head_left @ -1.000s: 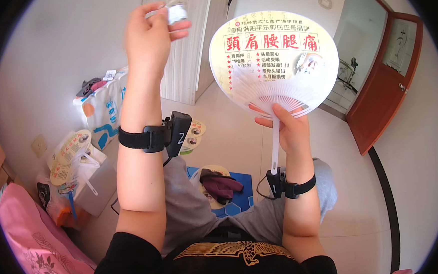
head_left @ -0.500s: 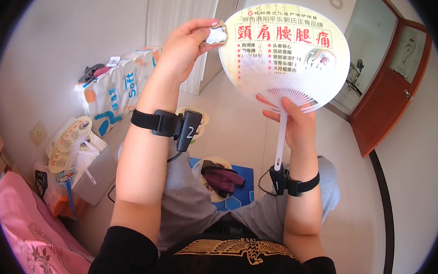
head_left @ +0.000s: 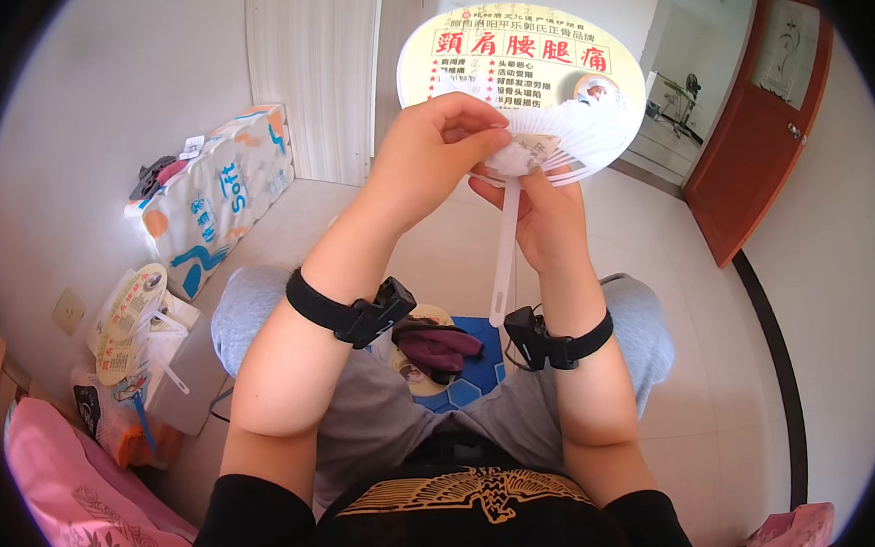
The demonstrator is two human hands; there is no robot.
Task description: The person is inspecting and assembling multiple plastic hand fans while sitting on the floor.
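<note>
My right hand [head_left: 544,212] grips the white handle of a round paper hand fan [head_left: 525,68] with a white face and red and dark print, held upright in front of me. My left hand [head_left: 435,148] pinches a small white crumpled wad [head_left: 515,155] and presses it against the fan's ribs just above the handle. Both wrists wear black straps. I am sitting, with grey trousers over my knees.
A blue box [head_left: 474,372] with a dark red cloth [head_left: 437,346] lies on the floor between my legs. At left stand a large pack of paper rolls [head_left: 222,196], more fans [head_left: 129,312] and a pink cloth [head_left: 70,496]. A red-brown door [head_left: 759,123] stands at right.
My left hand came down from high at upper left with the white wad and now presses it on the fan's ribs. The fan has shifted slightly up and toward the middle.
</note>
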